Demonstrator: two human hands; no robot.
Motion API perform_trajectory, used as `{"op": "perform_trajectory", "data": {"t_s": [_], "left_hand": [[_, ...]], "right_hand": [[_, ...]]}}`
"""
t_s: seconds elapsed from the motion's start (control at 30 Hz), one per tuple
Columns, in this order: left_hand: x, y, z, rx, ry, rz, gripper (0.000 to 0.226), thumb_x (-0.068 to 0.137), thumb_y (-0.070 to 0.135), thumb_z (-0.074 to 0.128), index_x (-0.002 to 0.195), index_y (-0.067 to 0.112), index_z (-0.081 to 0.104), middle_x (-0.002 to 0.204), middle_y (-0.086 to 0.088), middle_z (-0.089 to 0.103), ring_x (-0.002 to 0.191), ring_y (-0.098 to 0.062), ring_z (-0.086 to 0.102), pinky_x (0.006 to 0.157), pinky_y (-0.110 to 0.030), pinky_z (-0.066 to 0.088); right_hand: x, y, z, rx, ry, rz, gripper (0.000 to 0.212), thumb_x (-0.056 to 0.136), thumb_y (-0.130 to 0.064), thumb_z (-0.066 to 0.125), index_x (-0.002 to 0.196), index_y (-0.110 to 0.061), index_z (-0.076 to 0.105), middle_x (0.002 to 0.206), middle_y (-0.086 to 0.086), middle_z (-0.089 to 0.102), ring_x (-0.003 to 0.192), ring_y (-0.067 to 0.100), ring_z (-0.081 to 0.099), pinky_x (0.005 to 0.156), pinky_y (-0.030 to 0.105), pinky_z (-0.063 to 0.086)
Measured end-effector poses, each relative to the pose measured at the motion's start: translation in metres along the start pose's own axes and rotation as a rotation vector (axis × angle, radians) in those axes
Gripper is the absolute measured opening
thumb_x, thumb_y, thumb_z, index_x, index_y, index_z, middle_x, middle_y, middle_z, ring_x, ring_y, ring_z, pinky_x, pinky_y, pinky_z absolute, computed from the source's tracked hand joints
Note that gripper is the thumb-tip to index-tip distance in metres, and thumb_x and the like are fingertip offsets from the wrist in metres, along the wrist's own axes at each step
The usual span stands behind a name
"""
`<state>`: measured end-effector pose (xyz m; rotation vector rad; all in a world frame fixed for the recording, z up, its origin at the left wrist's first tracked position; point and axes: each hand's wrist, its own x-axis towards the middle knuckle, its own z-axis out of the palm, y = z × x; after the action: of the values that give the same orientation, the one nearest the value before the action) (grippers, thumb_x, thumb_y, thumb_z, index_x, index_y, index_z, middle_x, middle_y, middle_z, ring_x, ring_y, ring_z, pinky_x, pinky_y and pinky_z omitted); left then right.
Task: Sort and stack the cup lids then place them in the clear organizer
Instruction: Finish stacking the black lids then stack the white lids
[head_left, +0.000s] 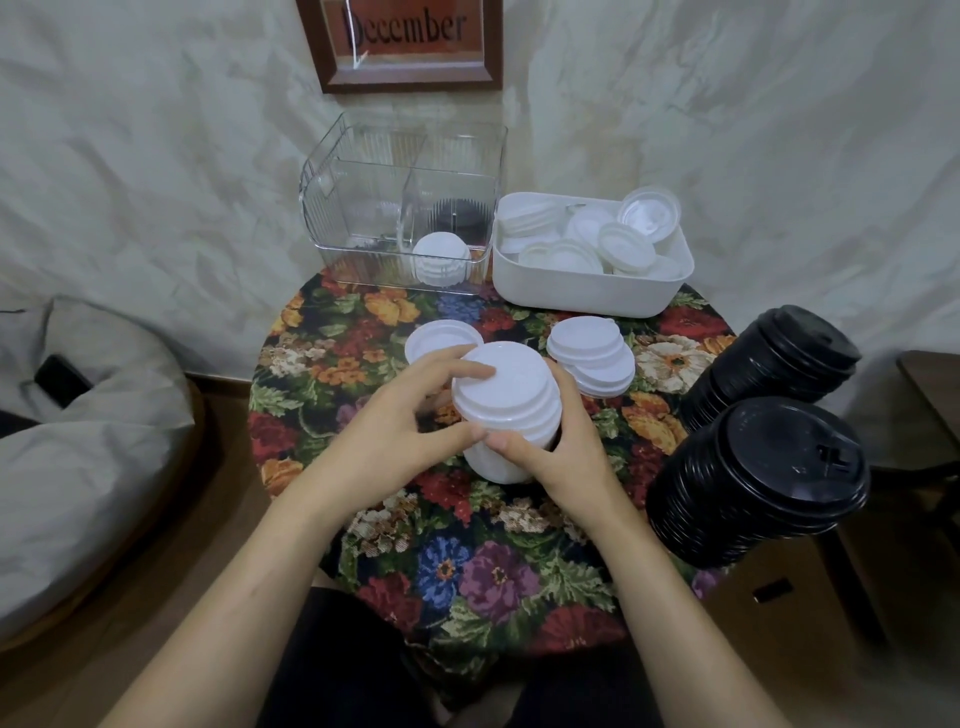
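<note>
While the clear organizer (332, 218) already holds 1 short white stack (441, 260), the left hand (395, 421) and right hand (556, 447) both curl round a taller stack of white lids (506, 395) mid-table. Farther right, the white bin (592, 296) is full of loose lids, and 2 black stacks (758, 483) stand unplaced, so I judge most work remains.

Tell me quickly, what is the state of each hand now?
Left hand: holding the tall stack of round white plastic lids.
Right hand: holding the same stack, from the other side.
</note>
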<state>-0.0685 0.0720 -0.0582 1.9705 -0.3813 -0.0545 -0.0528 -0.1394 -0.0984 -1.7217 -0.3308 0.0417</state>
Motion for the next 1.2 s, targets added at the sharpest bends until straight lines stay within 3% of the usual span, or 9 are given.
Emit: {"op": "perform_trajectory", "data": {"t_s": [0.17,0.33,0.47,0.6,0.77,0.9,1.0,1.07,1.2], "left_hand": [[0.006,0.002,0.007,-0.088,0.072,-0.022,0.042,0.079,0.053,0.075,0.119,0.044,0.067,0.148,0.028,0.051,0.139,0.003,0.046,0.113,-0.035,0.045],[0.016,0.002,0.009,-0.202,0.016,-0.066,0.077,0.083,0.038,0.082,0.151,0.041,0.045,0.148,0.024,0.055,0.14,0.002,0.047,0.114,-0.032,0.044],[0.022,0.004,0.004,-0.183,-0.045,-0.112,0.077,0.085,0.035,0.081,0.153,0.035,0.046,0.15,0.023,0.053,0.139,0.005,0.046,0.118,-0.031,0.041],[0.025,0.003,-0.001,-0.209,-0.087,-0.132,0.071,0.085,0.03,0.075,0.151,0.036,0.049,0.149,0.018,0.055,0.138,-0.001,0.05,0.115,-0.033,0.042],[0.024,0.003,-0.004,-0.193,-0.163,-0.134,0.069,0.092,0.022,0.075,0.153,0.035,0.046,0.15,0.024,0.051,0.136,0.006,0.05,0.108,-0.018,0.045],[0.021,-0.002,-0.001,-0.249,-0.169,-0.144,0.071,0.095,0.02,0.074,0.156,0.037,0.043,0.153,0.023,0.05,0.14,0.003,0.047,0.115,-0.027,0.041],[0.02,-0.002,-0.001,-0.274,-0.198,-0.144,0.073,0.094,0.018,0.073,0.158,0.035,0.04,0.155,0.022,0.048,0.142,0.003,0.045,0.116,-0.027,0.041],[0.019,0.001,-0.002,-0.271,-0.209,-0.139,0.072,0.093,0.019,0.073,0.157,0.032,0.042,0.153,0.021,0.051,0.14,0.003,0.047,0.114,-0.025,0.043],[0.021,-0.007,-0.007,-0.18,0.135,-0.069,0.042,0.098,0.023,0.069,0.14,0.026,0.064,0.14,0.015,0.065,0.133,-0.002,0.057,0.113,-0.031,0.046]], "right_hand": [[-0.001,-0.002,0.0,0.004,0.006,0.01,0.081,0.075,-0.051,0.086,0.145,-0.043,0.045,0.142,-0.019,0.059,0.134,0.005,0.055,0.111,0.041,0.047],[0.001,0.002,0.0,-0.01,-0.003,0.014,0.1,0.073,-0.053,0.088,0.157,-0.039,0.035,0.152,-0.016,0.052,0.142,0.007,0.049,0.118,0.048,0.041],[0.001,0.003,-0.001,-0.034,0.009,0.05,0.123,0.064,-0.071,0.087,0.158,-0.061,0.009,0.163,-0.025,0.033,0.149,-0.002,0.033,0.124,0.047,0.032],[0.001,0.003,-0.001,-0.019,0.005,0.02,0.113,0.063,-0.073,0.086,0.157,-0.05,0.027,0.156,-0.022,0.045,0.145,0.004,0.043,0.119,0.044,0.039],[-0.001,0.0,-0.002,-0.008,0.021,0.007,0.102,0.065,-0.091,0.066,0.149,-0.038,0.04,0.143,-0.022,0.055,0.136,0.003,0.051,0.113,0.037,0.045],[0.0,0.002,-0.001,-0.023,0.025,0.012,0.091,0.068,-0.084,0.074,0.144,-0.044,0.041,0.14,-0.026,0.054,0.134,0.001,0.052,0.112,0.042,0.047],[0.0,0.001,-0.002,-0.02,0.029,0.003,0.09,0.073,-0.068,0.077,0.15,-0.055,0.031,0.146,-0.041,0.043,0.141,-0.007,0.041,0.113,0.029,0.041],[0.001,-0.001,-0.003,-0.019,0.01,-0.011,0.083,0.076,-0.061,0.077,0.148,-0.053,0.037,0.147,-0.036,0.045,0.141,-0.005,0.043,0.11,0.024,0.041],[0.001,-0.001,-0.001,0.006,0.015,-0.029,0.075,0.076,-0.055,0.077,0.143,-0.037,0.048,0.138,-0.025,0.056,0.133,0.002,0.053,0.102,0.016,0.045]]}}
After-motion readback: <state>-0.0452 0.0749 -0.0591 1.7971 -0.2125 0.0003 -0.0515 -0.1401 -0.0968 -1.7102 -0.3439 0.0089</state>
